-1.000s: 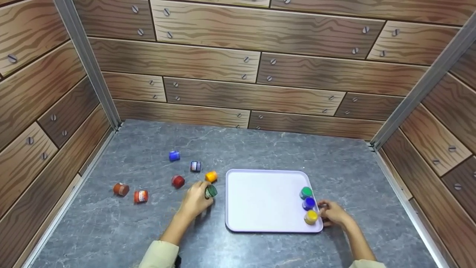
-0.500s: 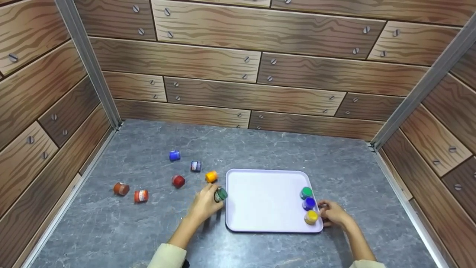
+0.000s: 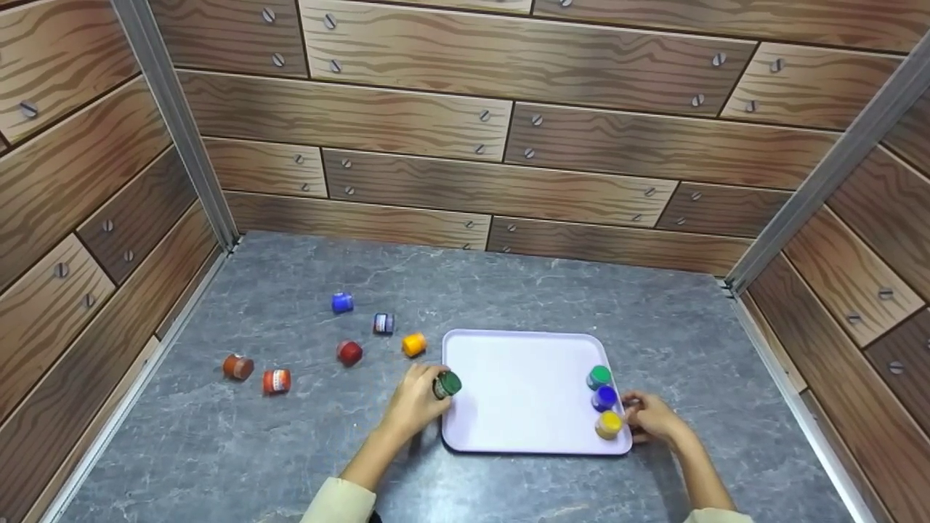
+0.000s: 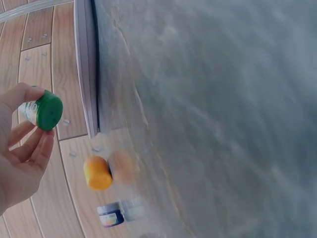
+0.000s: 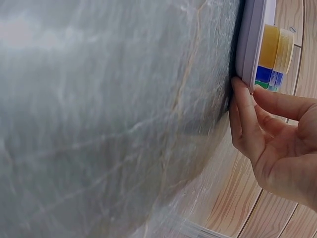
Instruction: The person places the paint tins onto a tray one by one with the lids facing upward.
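Left wrist view: left hand (image 4: pixel 21 166) pinching small round green-lidded jar (image 4: pixel 50 111) between thumb and fingertips; right hand (image 5: pixel 277 144) pinching rim of pale-lilac rectangular tray (image 5: pixel 250 44).

This is a small walled booth — closer to a built set or workstation than to a room in a home. A back wall (image 3: pixel 407 123), a left wall (image 3: pixel 58 181) and a right wall (image 3: pixel 879 247) hem in a grey, marble-veined counter (image 3: pixel 523 290). All three wear the same brown plank pattern, outlined in dark lines, with slotted screw heads (image 3: pixel 719 59) that look printed rather than real. Grey metal posts (image 3: pixel 174 123) run up both far corners, and metal strips (image 3: pixel 134 388) edge the counter's sides — what building surrounds it, the views cannot tell
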{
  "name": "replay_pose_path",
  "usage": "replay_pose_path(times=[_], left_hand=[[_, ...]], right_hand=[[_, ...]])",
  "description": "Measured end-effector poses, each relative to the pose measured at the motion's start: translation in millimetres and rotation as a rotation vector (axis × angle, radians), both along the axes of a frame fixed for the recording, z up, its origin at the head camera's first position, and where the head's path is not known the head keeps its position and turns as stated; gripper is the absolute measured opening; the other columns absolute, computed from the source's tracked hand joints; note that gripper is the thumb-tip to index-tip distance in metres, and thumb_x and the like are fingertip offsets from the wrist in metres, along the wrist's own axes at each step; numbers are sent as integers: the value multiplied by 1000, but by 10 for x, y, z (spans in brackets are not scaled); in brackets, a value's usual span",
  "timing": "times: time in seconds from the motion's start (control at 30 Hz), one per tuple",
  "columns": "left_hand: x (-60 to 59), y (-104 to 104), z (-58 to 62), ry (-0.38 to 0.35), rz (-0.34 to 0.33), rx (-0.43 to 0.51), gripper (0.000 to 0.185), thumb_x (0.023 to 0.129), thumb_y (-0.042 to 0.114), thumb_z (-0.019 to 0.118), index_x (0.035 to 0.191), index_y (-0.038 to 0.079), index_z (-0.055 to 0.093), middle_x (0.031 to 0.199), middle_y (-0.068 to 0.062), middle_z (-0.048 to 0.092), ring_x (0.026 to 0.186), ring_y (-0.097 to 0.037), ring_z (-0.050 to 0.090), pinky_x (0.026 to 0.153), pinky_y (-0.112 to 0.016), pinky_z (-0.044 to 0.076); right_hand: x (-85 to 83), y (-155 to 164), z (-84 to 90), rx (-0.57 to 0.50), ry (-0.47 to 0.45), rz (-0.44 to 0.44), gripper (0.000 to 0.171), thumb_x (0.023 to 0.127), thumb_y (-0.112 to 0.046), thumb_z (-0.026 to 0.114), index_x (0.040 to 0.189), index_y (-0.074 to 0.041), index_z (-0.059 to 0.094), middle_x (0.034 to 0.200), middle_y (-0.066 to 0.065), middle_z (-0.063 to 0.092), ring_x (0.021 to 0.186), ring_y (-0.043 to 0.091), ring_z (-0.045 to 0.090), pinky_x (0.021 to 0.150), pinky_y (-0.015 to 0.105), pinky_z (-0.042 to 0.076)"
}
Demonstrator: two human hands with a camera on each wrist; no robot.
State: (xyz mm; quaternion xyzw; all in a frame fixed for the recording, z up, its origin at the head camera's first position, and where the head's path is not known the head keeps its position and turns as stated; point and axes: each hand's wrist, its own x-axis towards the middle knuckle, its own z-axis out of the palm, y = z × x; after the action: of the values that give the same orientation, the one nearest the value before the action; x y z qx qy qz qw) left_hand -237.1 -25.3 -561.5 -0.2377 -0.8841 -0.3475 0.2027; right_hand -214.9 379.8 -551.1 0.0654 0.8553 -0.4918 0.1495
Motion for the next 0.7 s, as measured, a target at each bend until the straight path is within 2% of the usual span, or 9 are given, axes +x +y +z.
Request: replay_pose_path(times=[0.13, 0.4, 0.7], left_hand=[[-48, 54, 6, -41, -13, 37, 36, 63, 6, 73, 97, 1, 62, 91, -10, 62, 85, -26, 56, 74, -37, 48], [-152, 197, 3, -69, -31, 122, 34, 64, 4, 72, 96, 0, 61, 88, -10, 61, 83, -28, 58, 74, -37, 48], [-230, 356, 30, -133, -57, 187, 33, 63, 1, 72, 94, 2, 59, 86, -9, 61, 76, -24, 58, 66, -29, 49]], right_hand=[[5, 4, -13, -2, -3, 3, 39, 76, 8, 44, 113, 18, 40, 83, 10, 52, 69, 21, 53, 57, 36, 53], [2, 7, -23, -6, -6, 13, 40, 74, 9, 44, 113, 18, 39, 80, 9, 51, 69, 20, 53, 56, 35, 53], [-11, 3, 0, -12, -4, 4, 38, 76, 9, 44, 113, 19, 39, 81, 10, 52, 68, 20, 53, 57, 35, 53]])
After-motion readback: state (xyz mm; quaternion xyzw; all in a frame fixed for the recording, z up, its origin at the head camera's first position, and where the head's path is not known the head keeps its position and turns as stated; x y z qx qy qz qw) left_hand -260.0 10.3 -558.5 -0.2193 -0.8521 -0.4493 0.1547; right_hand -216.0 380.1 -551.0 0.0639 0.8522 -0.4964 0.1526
